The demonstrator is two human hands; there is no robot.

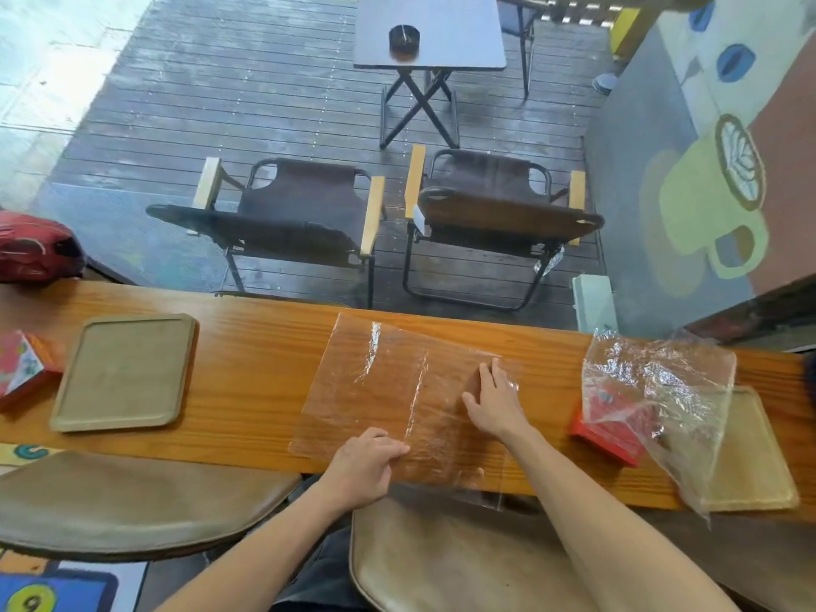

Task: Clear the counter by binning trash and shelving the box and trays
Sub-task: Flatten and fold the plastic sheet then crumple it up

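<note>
A clear plastic sheet (pixel 375 390) lies flat on the wooden counter (pixel 247 346), its near edge hanging over the front. My left hand (pixel 364 468) grips the sheet's near edge. My right hand (pixel 494 401) rests flat on the sheet, fingers spread. A crumpled clear bag (pixel 662 386) lies at the right over a red box (pixel 607 430) and part of a tan tray (pixel 750 470). A second tan tray (pixel 123 373) sits at the left, with another red box (pixel 22 368) beside it at the frame's edge.
Two padded stool seats (pixel 132 505) (pixel 463 563) stand below the counter's near edge. Beyond the counter are two folding chairs (pixel 300 214), a small folding table (pixel 428 33) and a dark deck. A red helmet-like object (pixel 35 249) rests at the far left.
</note>
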